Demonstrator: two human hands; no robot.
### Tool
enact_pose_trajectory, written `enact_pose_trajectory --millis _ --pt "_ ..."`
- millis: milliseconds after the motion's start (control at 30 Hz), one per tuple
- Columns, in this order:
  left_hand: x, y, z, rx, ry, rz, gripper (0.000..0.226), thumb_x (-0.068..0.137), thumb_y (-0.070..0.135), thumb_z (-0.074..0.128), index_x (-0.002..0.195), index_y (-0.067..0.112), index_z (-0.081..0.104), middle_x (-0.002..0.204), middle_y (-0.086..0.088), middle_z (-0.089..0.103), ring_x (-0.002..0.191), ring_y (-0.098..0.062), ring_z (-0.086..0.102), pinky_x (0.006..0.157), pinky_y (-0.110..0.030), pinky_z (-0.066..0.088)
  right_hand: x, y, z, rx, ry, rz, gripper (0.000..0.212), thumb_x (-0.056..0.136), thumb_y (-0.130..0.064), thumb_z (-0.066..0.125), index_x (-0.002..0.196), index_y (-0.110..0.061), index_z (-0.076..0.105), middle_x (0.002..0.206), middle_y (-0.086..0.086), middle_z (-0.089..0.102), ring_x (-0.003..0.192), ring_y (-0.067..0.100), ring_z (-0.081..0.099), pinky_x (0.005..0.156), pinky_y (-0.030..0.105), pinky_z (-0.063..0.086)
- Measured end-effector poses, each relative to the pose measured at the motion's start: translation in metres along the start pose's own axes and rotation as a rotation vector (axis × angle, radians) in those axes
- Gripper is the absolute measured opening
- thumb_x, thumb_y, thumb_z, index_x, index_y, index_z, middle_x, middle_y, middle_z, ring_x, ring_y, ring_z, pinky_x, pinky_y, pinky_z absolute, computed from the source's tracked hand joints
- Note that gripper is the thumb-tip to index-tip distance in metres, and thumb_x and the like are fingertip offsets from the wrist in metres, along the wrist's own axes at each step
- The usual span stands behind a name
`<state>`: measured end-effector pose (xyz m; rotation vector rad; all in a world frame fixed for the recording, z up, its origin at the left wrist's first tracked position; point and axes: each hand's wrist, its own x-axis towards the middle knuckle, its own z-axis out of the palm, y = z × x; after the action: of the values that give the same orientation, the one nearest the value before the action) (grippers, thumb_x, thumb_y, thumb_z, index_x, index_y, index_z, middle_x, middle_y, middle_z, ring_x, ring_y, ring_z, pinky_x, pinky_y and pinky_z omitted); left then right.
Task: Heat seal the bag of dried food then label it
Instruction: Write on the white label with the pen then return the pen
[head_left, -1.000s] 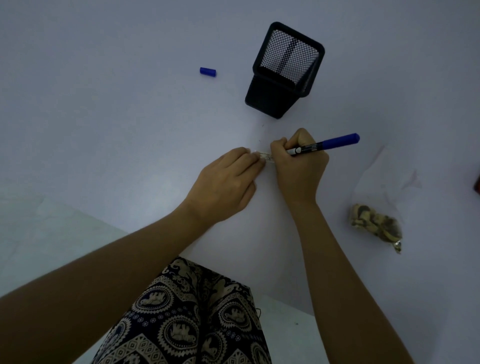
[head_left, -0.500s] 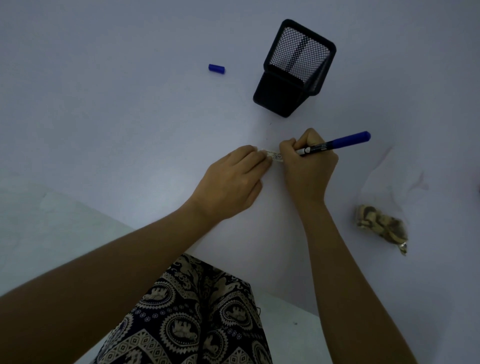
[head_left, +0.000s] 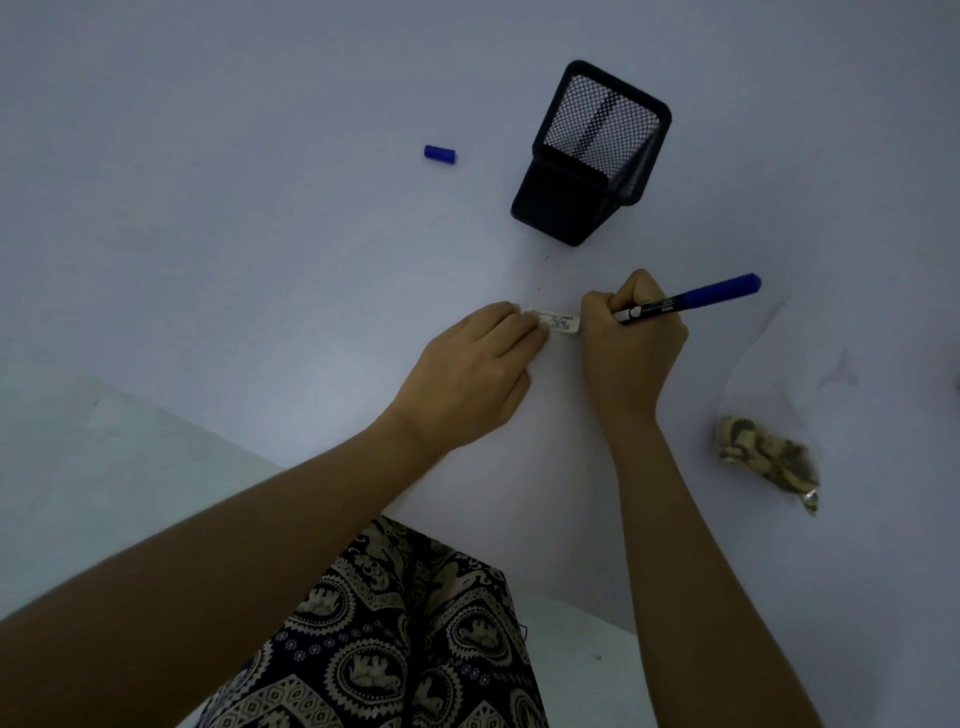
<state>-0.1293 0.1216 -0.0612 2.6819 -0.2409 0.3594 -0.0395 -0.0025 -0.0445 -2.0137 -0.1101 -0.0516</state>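
Note:
A small white label (head_left: 560, 322) with dark writing lies on the white table (head_left: 260, 260) between my hands. My left hand (head_left: 467, 374) presses its fingertips on the label's left end. My right hand (head_left: 631, 343) grips a blue marker (head_left: 691, 300), uncapped, its tip hidden behind my fingers at the label's right end. The clear bag of dried food (head_left: 766, 460) lies on the table to the right, apart from both hands.
A black mesh pen holder (head_left: 589, 156) stands behind my hands. The marker's blue cap (head_left: 439, 154) lies to its left. The table's near edge runs over my patterned trousers (head_left: 395, 639). Pale floor shows at lower left.
My hands hold the same pose on the label and marker. More of the written label shows between them now. The view has shifted slightly.

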Motion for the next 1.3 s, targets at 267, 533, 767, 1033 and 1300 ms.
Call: enact_pose_trajectory --millis 267,533,767,1033,1300 --pt "-0.004 0.000 0.000 -0.009 -0.023 -0.013 0.038 0.083 0.007 0.060 0.119 -0.002 0.063 0.113 -0.015 0.067 0.105 -0.029 0.062 0.102 -0.029 0.041 0.009 -0.016 -0.008 0.089 -0.025 0.280 0.042 0.081 0.004 0.054 0.056 -0.019 0.029 0.051 -0.005 0.034 0.043 0.001 0.031 0.042 0.015 0.031" --pt "0.002 -0.003 -0.011 -0.048 -0.081 0.010 0.030 0.080 0.003 0.065 0.109 0.000 0.068 0.106 -0.013 0.068 0.096 -0.026 0.063 0.091 -0.031 0.052 0.023 -0.030 -0.025 0.272 -0.026 0.578 0.045 0.086 0.000 0.056 0.054 -0.020 0.032 0.050 -0.001 0.039 0.038 0.004 0.034 0.038 0.017 0.029" --pt "0.010 0.000 -0.021 -0.051 -0.118 0.004 0.026 0.078 0.005 0.070 0.104 0.002 0.069 0.104 -0.012 0.068 0.090 -0.024 0.065 0.074 -0.028 0.057 0.012 -0.035 -0.035 0.405 -0.026 0.775 0.043 0.085 -0.001 0.058 0.054 -0.019 0.036 0.050 0.000 0.039 0.037 0.007 0.033 0.035 0.016 0.029" --pt "0.010 -0.005 -0.039 -0.075 -0.082 0.040 0.028 0.089 0.019 0.054 0.113 0.008 0.065 0.105 -0.005 0.070 0.089 -0.016 0.067 0.072 -0.024 0.056 0.015 -0.047 -0.053 0.624 0.004 0.821 0.046 0.086 0.007 0.055 0.053 -0.017 0.034 0.045 -0.002 0.039 0.034 0.005 0.026 0.031 0.016 0.022" --pt "0.075 -0.063 -0.069 0.024 0.019 -0.398 0.035 0.085 0.000 0.063 0.119 0.003 0.059 0.112 -0.019 0.061 0.092 -0.035 0.061 0.063 -0.038 0.055 0.035 -0.054 -0.052 0.736 0.032 0.832 0.043 0.085 0.009 0.052 0.056 -0.017 0.036 0.045 -0.003 0.039 0.033 0.004 0.027 0.030 0.014 0.021"
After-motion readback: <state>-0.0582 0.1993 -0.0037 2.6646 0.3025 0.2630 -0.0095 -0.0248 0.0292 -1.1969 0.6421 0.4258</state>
